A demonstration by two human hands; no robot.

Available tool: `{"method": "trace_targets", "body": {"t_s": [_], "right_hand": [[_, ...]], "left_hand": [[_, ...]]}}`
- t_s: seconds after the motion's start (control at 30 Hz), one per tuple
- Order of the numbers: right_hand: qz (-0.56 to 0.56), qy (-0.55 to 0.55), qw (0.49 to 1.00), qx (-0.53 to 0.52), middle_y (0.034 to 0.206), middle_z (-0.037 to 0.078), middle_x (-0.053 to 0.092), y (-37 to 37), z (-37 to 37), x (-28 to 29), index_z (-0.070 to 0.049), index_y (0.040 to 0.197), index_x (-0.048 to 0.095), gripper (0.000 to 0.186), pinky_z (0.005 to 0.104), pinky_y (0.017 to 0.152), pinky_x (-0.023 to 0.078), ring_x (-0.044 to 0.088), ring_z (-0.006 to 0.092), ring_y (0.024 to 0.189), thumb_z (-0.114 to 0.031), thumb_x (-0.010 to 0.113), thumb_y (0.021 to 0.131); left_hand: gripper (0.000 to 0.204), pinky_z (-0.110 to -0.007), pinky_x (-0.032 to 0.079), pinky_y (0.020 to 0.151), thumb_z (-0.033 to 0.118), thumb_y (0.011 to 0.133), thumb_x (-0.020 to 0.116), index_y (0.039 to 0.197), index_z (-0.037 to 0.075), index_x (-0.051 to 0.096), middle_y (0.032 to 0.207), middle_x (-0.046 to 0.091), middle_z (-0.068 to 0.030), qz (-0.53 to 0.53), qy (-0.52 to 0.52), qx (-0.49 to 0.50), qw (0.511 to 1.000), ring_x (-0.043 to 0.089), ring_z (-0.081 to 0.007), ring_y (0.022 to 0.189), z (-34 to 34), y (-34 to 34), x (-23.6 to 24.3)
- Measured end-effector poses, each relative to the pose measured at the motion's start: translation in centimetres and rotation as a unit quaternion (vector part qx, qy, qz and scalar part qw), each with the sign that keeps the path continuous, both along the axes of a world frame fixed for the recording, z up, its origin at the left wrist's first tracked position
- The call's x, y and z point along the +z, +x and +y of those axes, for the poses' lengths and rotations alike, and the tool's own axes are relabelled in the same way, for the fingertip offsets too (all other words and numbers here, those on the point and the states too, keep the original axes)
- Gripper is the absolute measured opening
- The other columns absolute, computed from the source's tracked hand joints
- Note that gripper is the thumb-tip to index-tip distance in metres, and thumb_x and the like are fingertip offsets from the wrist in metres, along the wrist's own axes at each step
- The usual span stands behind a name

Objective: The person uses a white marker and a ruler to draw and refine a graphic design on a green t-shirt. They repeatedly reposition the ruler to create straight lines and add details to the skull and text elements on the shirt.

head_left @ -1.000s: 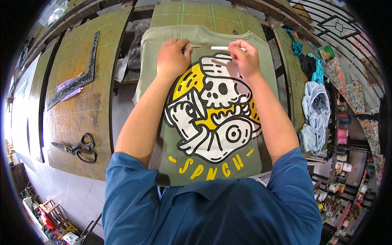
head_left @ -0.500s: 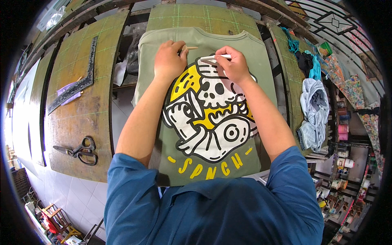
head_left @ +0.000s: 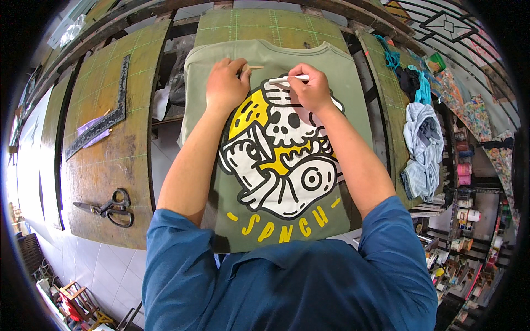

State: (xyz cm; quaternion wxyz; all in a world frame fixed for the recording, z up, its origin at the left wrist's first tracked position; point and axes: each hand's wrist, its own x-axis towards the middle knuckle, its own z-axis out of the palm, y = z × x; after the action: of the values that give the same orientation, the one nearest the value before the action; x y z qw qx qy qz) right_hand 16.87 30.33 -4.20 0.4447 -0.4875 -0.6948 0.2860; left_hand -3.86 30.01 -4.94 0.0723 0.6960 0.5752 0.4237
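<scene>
The white pen (head_left: 280, 80) lay almost crosswise to the person, over the white cap at the top of a skull print (head_left: 284, 134), its tip leftward and tilted slightly nearer the body (whether it touched the cloth, I couldn't tell). The right hand (head_left: 311, 88) had thumb and fingers clamped on its barrel. Near it, the left hand (head_left: 227, 84) was curled over the shirt, thumb and finger pinching a thin tan stick (head_left: 256, 67) that pointed right. Underneath, the green shirt (head_left: 197, 88) stretched lengthwise away from the person, neckline at the far end, on a board (head_left: 248, 23). On the board to the left, I saw black scissors (head_left: 112, 207), blades leftward, and an L-shaped ruler (head_left: 123, 88); rightward lay crumpled pale-blue clothes (head_left: 423, 149).
</scene>
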Motion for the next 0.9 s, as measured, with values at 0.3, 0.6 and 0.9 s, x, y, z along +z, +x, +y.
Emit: {"method": "trace_targets", "body": {"t_s": [0.3,0.6,0.9], "right_hand": [[0.021,-0.027,0.999,0.011,0.066,0.006,0.063,0.12,-0.12,0.13,-0.004,0.079,0.063,0.012,0.0266,0.056,0.045,0.057,0.0129,0.060,-0.015,0.061,0.074],[0.040,0.030,0.998,-0.030,0.065,0.006,0.063,0.48,-0.02,-0.13,-0.004,0.076,0.063,0.011,0.0261,0.056,0.045,0.056,0.0120,0.059,-0.014,0.061,0.073],[0.015,0.009,1.000,-0.025,0.065,0.007,0.063,0.18,-0.05,0.03,-0.004,0.076,0.064,0.011,0.0268,0.056,0.045,0.057,0.0122,0.060,-0.013,0.060,0.072]], "left_hand": [[0.021,-0.041,0.046,0.075,0.017,0.076,0.065,0.094,0.008,0.065,0.085,0.062,-0.0143,-0.004,0.000,-0.006,1.000,0.058,-0.0333,0.085,0.24,0.08,-0.25],[0.021,-0.041,0.046,0.074,0.018,0.077,0.065,0.095,0.007,0.065,0.084,0.061,-0.0152,0.008,0.004,0.001,1.000,0.058,-0.0343,0.085,-0.14,0.25,0.19],[0.021,-0.041,0.046,0.074,0.018,0.077,0.065,0.094,0.007,0.065,0.083,0.061,-0.0147,0.005,-0.003,-0.003,1.000,0.058,-0.0324,0.084,-0.09,0.01,0.07]]}}
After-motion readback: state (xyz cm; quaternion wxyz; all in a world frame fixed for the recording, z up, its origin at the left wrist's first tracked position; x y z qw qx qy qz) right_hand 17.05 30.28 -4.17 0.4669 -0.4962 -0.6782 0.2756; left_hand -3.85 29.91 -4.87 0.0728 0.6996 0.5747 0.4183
